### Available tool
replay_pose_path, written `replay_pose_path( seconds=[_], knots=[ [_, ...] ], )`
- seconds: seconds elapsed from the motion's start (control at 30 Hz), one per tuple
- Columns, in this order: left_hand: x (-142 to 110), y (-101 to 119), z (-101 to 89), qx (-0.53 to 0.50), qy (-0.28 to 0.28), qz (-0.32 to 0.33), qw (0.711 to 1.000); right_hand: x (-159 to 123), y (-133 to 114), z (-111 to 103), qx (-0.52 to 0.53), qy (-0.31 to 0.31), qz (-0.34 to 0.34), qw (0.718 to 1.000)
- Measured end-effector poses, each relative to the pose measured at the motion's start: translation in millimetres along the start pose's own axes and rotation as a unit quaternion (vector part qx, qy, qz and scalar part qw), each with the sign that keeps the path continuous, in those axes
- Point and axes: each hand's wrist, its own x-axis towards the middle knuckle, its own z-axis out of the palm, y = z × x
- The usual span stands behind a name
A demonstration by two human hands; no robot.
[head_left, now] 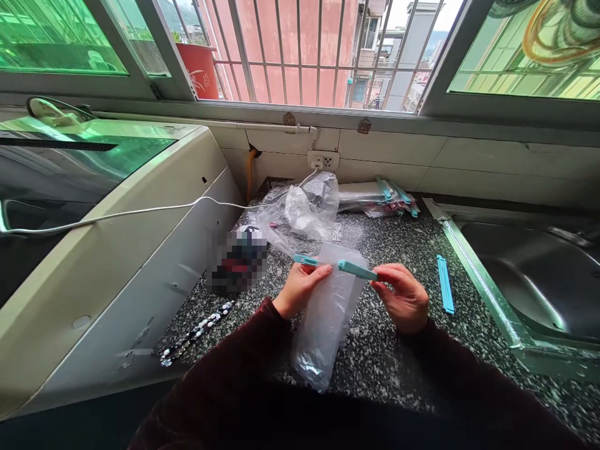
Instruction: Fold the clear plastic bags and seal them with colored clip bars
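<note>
A flattened clear plastic bag (323, 319) hangs from my left hand (300, 287), whose thumb presses on its upper left edge. At those fingers a short teal clip piece (305, 260) sticks out to the left, level with the upper part of the bag. My right hand (405, 297) pinches the right end of a teal bag clip (357, 270) between thumb and fingers. Its other end lies across the front of the bag. Whether the two teal parts belong to one clip I cannot tell.
Loose teal clips (445, 284) lie beside the steel sink (487, 281). Clipped bags (360, 195) and crumpled plastic (304, 209) are at the back. Left are a beaded string (201, 328), a blurred dark item (237, 265), a washing machine (187, 187) and a white cable (140, 212).
</note>
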Motion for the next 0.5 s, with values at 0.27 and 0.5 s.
replay_pose_path(
  seconds=[0.27, 0.5],
  knots=[
    [-0.4, -0.3, 0.4, 0.022, -0.014, 0.05, 0.998, 0.7, 2.4, -0.6, 0.004, 0.001, -0.033, 0.999],
    [-3.7, 0.7, 3.5, 0.029, -0.012, 0.051, 0.998, 2.5, 2.6, -0.3, -0.027, 0.0, -0.068, 0.997]
  ],
)
